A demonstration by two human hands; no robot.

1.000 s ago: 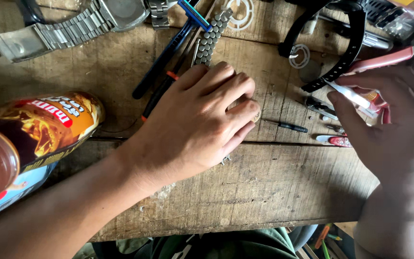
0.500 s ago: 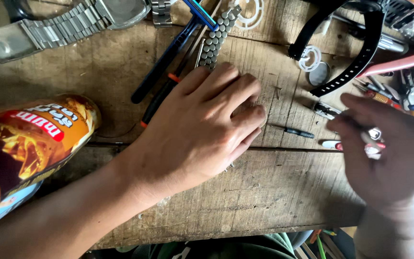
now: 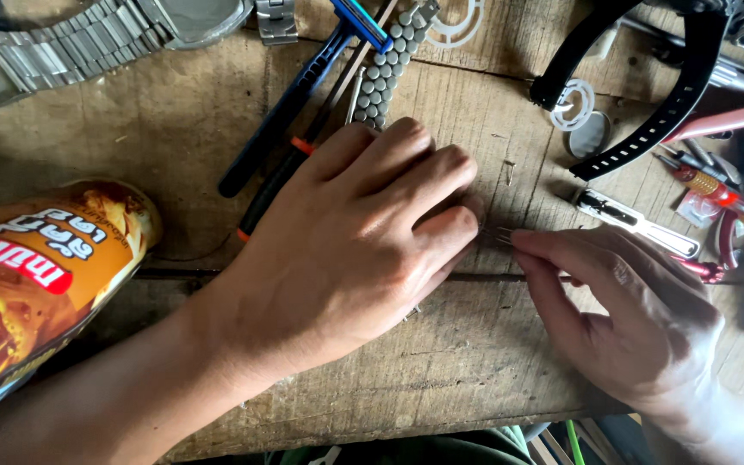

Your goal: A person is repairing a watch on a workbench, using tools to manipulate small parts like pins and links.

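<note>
Steel watch bracelet [image 3: 62, 43] top left on worn wooden bench [image 3: 475, 379]. Blue razor [image 3: 303, 86] beside grey link strap [image 3: 389, 65]. Black watch strap [image 3: 656, 112] top right. Orange snack packet [image 3: 36, 275] at left edge. White plastic rings [image 3: 572, 105] near strap.

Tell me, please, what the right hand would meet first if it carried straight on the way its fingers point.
Probably the left hand: the right hand points its fingertips leftward at its knuckles, close by, though contact is unclear.

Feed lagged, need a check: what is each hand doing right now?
Left hand: palm down, fingers curled on the wooden bench; anything beneath is hidden.
Right hand: pinching a thin metal pin.
</note>
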